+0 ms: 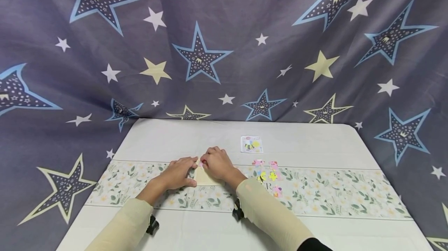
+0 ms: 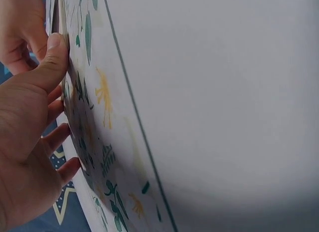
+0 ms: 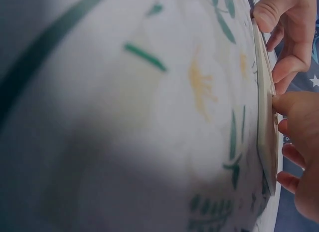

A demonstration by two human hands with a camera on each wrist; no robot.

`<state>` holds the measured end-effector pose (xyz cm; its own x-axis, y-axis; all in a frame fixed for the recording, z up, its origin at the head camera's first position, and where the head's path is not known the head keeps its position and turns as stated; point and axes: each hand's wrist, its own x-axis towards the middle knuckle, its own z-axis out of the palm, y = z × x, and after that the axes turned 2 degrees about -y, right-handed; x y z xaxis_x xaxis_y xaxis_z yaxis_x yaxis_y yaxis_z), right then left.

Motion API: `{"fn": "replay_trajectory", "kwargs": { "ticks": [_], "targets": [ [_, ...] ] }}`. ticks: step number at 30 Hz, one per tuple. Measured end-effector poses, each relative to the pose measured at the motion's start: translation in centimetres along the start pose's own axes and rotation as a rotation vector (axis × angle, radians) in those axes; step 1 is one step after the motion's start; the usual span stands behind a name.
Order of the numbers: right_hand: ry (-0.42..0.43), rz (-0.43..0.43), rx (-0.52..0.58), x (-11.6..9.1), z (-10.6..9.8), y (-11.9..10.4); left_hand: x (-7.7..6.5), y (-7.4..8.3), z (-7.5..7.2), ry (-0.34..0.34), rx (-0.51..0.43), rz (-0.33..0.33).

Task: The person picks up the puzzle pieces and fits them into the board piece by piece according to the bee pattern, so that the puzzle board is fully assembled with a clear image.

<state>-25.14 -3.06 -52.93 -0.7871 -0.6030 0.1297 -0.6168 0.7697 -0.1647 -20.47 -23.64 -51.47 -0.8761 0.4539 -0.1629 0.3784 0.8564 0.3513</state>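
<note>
My right hand (image 1: 217, 164) pinches a small pink puzzle piece (image 1: 201, 163) at the far left part of a pale wooden puzzle board (image 1: 207, 180); the fingers hide most of the piece. Along the board's left side lies my left hand (image 1: 177, 173), thumb at the near corner and fingers reaching toward the far corner, touching the board. In the left wrist view the left fingers (image 2: 57, 137) are spread and only lightly bent. From the right wrist, the board (image 3: 266, 142) appears edge-on, flat on the table, with the right thumb at its surface.
Several loose pink and yellow puzzle pieces (image 1: 273, 176) lie to the right of my hands. Behind them is a square picture card (image 1: 251, 144) showing a bee. A floral strip crosses the white table (image 1: 308, 142), and a star-patterned curtain (image 1: 224, 56) hangs behind it.
</note>
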Motion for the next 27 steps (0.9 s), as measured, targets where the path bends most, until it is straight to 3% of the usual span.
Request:
{"fn": "replay_trajectory", "kwargs": {
  "ticks": [11,27],
  "targets": [
    [-0.056,-0.03,0.002,-0.3,-0.7,0.3,0.2,0.0,0.3,0.003,-0.008,0.017],
    [-0.028,-0.01,0.114,-3.1,-3.3,4.0,0.2,0.0,-0.2,-0.013,-0.007,-0.001]
  ]
}}
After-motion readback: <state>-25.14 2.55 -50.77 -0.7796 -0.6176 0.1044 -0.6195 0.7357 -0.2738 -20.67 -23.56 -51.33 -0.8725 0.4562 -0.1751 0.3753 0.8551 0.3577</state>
